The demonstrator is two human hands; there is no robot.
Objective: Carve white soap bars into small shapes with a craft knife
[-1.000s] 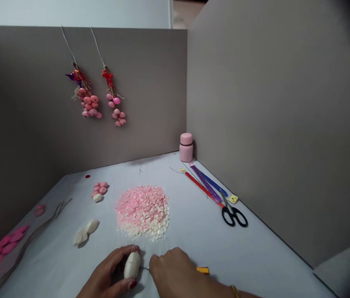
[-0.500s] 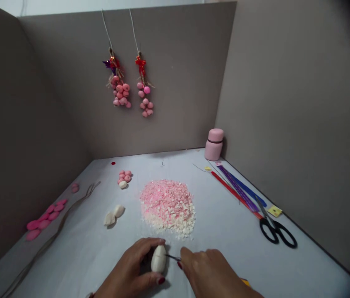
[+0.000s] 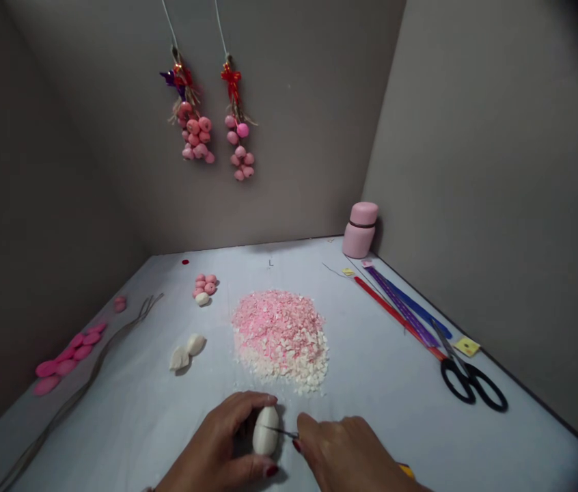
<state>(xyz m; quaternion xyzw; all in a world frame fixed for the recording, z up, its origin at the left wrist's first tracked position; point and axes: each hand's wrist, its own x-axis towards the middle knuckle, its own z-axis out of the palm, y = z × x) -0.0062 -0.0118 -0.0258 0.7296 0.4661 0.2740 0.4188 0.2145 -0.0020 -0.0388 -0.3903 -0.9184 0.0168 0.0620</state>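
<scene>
The white oval piece (image 3: pixel 265 444) sits clasped in the left hand (image 3: pixel 223 439).

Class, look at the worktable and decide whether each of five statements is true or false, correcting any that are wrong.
1. The left hand holds a white oval. True.
2. The right hand has nothing in it. False: it grips a thin tool pointed at the white oval.
3. The pile of flakes is entirely white. False: it is part pink, part white.
4. Two pink bunches hang in front of the back panel. True.
5. The pink jar is lying on its side. False: it stands upright.
</scene>
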